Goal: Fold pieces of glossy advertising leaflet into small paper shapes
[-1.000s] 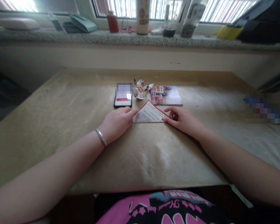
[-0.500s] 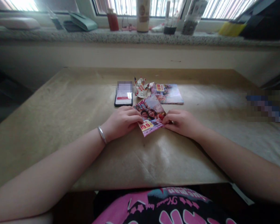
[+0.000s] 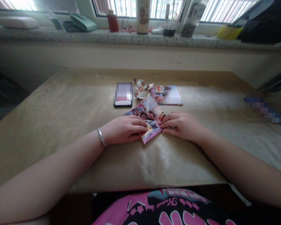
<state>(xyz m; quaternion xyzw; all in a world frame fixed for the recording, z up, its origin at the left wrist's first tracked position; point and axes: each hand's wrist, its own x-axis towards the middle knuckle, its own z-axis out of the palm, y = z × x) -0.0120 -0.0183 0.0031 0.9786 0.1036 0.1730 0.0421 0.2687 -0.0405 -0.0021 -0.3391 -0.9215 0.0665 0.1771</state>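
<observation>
A glossy printed paper sheet point(image 3: 152, 109) with photos of people and a yellow price patch lies at a slant on the table, creased across its middle. My left hand point(image 3: 127, 128), with a silver bangle on the wrist, grips the sheet's lower left side; its fingers cover part of the price patch. At the right edge, my right hand point(image 3: 178, 125) pinches the paper between thumb and fingers. Just beyond the sheet lie a folded paper shape point(image 3: 140, 89) and a stack of similar printed sheets point(image 3: 170, 95).
A phone point(image 3: 123, 95) lies left of the folded shape. The table point(image 3: 72, 125) has a pale yellowish cover. Behind it, a granite windowsill point(image 3: 121, 38) carries several bottles and a red container point(image 3: 112, 22). A blurred blue item point(image 3: 267, 109) is at the far right.
The sheet has shifted slightly toward me, and more of it now shows on the upper left. Light catches creases across its middle. Both hands have moved a little nearer, still holding its edges.
</observation>
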